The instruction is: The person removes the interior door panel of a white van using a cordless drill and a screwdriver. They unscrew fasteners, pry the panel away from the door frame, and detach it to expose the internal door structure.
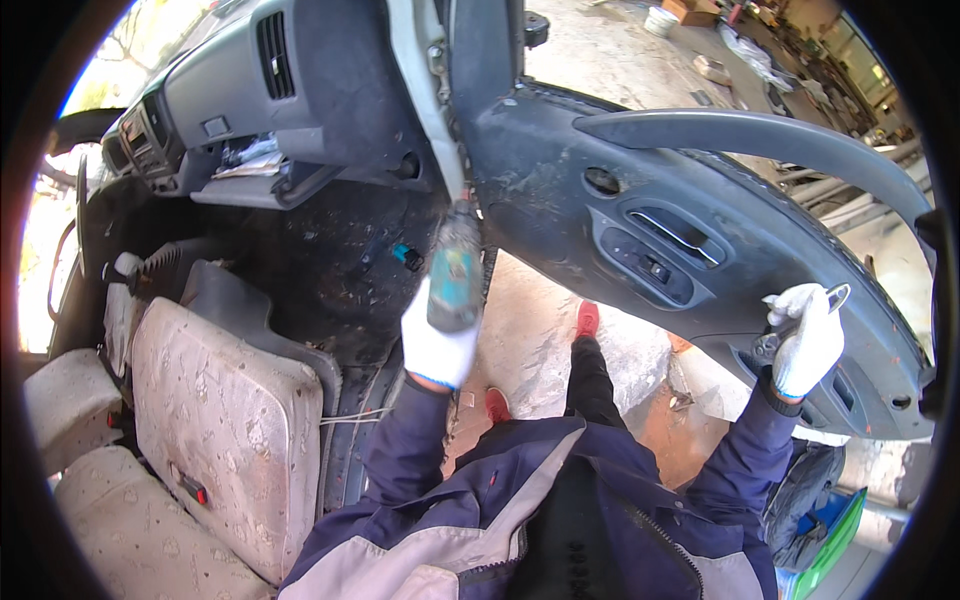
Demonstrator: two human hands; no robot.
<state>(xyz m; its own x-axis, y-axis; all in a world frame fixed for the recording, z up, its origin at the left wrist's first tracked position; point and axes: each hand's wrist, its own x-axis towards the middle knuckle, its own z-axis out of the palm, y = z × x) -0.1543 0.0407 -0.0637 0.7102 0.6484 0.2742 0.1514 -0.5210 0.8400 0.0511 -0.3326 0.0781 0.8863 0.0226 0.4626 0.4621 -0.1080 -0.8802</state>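
My left hand (436,345), in a white glove, grips a teal and grey power driver (455,270) pointed up at the hinge area of an open car door, near the door pillar (425,90). My right hand (808,340), also gloved, holds a metal wrench (800,320) against the lower rear edge of the dark grey inner door panel (560,190). The door panel stretches between both hands, with its handle recess (680,232) and window switch (652,268) in view.
The car's dashboard (240,90) and dirty footwell floor (340,260) lie to the left, with a worn patterned seat (215,420) below. My red shoes (587,318) stand on concrete ground. A dark bag (805,500) and a green crate (835,545) sit at lower right.
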